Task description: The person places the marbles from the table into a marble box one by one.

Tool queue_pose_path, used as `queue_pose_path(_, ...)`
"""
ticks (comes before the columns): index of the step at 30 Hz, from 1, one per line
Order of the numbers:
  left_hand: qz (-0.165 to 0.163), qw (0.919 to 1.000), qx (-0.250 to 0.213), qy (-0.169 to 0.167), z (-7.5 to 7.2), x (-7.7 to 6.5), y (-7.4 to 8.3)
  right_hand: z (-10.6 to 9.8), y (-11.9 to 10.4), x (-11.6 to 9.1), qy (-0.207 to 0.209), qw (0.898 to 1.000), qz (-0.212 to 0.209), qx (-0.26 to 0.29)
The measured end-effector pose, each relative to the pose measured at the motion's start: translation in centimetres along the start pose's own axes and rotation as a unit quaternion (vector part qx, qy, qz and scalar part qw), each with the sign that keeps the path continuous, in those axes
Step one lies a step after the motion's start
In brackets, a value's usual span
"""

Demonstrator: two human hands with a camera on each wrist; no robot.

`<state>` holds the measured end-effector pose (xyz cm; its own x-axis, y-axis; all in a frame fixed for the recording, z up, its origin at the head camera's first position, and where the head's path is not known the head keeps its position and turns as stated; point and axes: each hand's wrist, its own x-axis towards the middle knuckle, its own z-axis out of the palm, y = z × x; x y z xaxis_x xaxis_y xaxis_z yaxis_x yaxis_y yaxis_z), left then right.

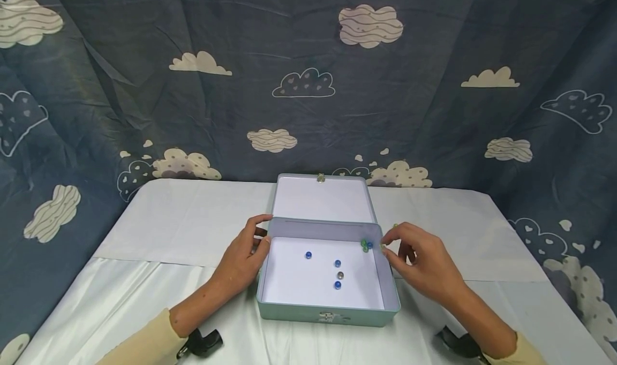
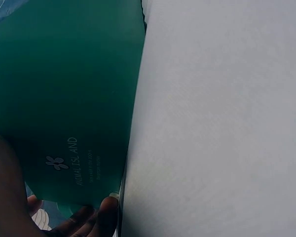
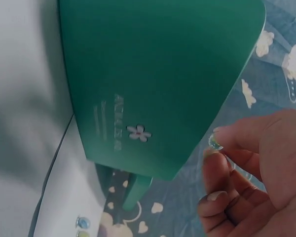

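Note:
A green metal box [image 1: 330,312] stands with its lid [image 1: 323,196] raised at the back. Several blue marbles [image 1: 308,255] and a grey one [image 1: 340,275] lie apart on its pale floor. Green marbles [image 1: 364,245] and another blue one are clustered at the back right corner. My right hand [image 1: 424,258] pinches a clear greenish glass marble [image 3: 215,142] between thumb and forefinger, right at the box's right rim. On the other side, my left hand [image 1: 243,252] rests its fingertips against the left wall near the back corner, fingers reaching toward the hinge [image 2: 107,210].
White cloth [image 1: 202,215] covers the table. Two loose marbles [image 3: 82,222] lie on it behind the box's right side, mostly hidden by my right hand in the head view. A dark cloud-patterned curtain [image 1: 308,44] hangs behind and at both sides.

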<state>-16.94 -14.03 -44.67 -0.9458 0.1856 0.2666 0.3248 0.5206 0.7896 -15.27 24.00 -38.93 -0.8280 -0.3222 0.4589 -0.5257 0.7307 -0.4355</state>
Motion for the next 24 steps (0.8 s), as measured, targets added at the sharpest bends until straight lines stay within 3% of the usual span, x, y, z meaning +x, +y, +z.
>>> queue_pose_path(8,0.003,1.0,0.003,0.002,0.0,0.1,0.0,0.6,-0.8,-0.1,-0.001,1.0,-0.015,0.022)
queue_pose_path(16,0.005,1.0,0.006,0.003,-0.1,0.0,0.0,1.5,-1.3,-0.1,0.021,0.998,-0.057,0.036)
queue_pose_path(24,0.007,1.0,0.003,0.003,0.0,0.0,-0.1,1.7,-1.2,-0.2,0.027,0.998,-0.051,0.026)
